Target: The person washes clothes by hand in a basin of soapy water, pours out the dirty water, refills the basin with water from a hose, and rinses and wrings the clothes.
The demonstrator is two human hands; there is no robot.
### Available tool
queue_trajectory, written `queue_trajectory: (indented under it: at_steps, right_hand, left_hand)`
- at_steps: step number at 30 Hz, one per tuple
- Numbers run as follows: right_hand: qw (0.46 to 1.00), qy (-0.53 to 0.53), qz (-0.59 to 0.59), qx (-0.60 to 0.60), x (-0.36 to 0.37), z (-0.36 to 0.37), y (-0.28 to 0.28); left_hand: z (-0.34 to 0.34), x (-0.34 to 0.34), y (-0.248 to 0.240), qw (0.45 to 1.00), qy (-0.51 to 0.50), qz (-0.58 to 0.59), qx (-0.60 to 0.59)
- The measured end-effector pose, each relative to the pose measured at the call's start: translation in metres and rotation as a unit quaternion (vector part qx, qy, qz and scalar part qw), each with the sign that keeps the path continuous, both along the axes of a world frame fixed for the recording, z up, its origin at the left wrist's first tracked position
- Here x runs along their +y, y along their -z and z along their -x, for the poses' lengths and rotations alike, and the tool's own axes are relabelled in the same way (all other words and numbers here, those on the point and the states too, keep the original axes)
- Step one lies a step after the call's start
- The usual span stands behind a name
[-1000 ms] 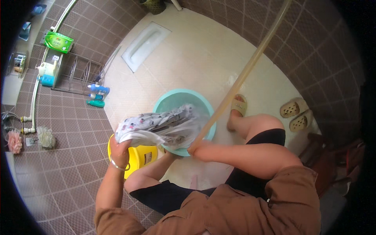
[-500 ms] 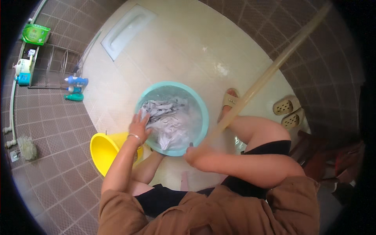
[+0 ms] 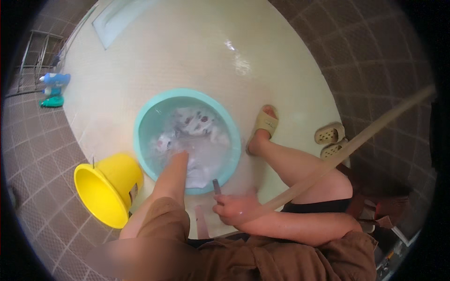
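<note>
A light-blue basin of cloudy water stands on the floor in front of me. Wet white cloth with dark patches lies in it, partly under water. My left hand reaches over the near rim into the water among the cloth; its fingers are hidden there. Just outside the near right rim, my right hand is closed round a translucent hose. The hose's dark end sticks out of the fist toward the basin, and its length runs up to the right.
A yellow bucket lies tipped on its side at the left. Bottles stand by the left tiled wall. My sandalled foot is right of the basin; a pair of clogs sits farther right. A squat toilet lies at the far left.
My left hand has gone from the cloth by the left rim down into the water. The cloth has spread out and shifted. My right hand still holds the hose, now swung lower. The view has shifted.
</note>
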State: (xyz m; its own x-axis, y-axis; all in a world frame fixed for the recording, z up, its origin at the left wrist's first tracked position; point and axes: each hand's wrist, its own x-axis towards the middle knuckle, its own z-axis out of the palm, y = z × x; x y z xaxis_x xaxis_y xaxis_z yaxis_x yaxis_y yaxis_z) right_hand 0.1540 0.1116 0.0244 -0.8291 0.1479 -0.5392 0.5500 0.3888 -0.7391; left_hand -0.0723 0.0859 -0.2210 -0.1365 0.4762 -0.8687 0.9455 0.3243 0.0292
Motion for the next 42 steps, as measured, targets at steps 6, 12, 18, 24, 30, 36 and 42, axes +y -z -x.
queue_trajectory:
  at_steps: [6, 12, 18, 24, 30, 36, 42]
  right_hand:
    - [0.987, 0.062, -0.046, 0.144, -0.008, 0.005, -0.014]
    - [0.978, 0.039, -0.094, 0.18, -0.02, 0.002, -0.002]
    - [0.967, 0.058, -0.102, 0.226, -0.047, -0.004, 0.032]
    - [0.969, 0.068, -0.026, 0.236, -0.044, -0.014, 0.047]
    - [0.992, 0.069, 0.028, 0.099, -0.033, -0.006, 0.033]
    - [0.975, 0.106, 0.047, 0.187, -0.028, -0.016, 0.025]
    - [0.985, 0.056, 0.006, 0.163, -0.035, -0.013, 0.032]
  left_hand:
    - [0.025, 0.002, 0.003, 0.995, 0.094, 0.016, 0.024]
    - [0.03, 0.002, -0.12, 0.92, -0.264, -0.276, -0.087]
    - [0.014, -0.016, -0.315, 0.75, -0.427, -0.483, -0.151]
    - [0.013, -0.01, -0.47, 0.628, -0.365, -0.62, -0.297]
    - [-0.004, -0.013, -0.567, 0.572, -0.333, -0.661, -0.353]
    - [0.006, -0.01, -0.481, 0.746, -0.241, -0.604, -0.143]
    - [0.037, -0.017, -0.294, 0.963, -0.124, -0.226, -0.074]
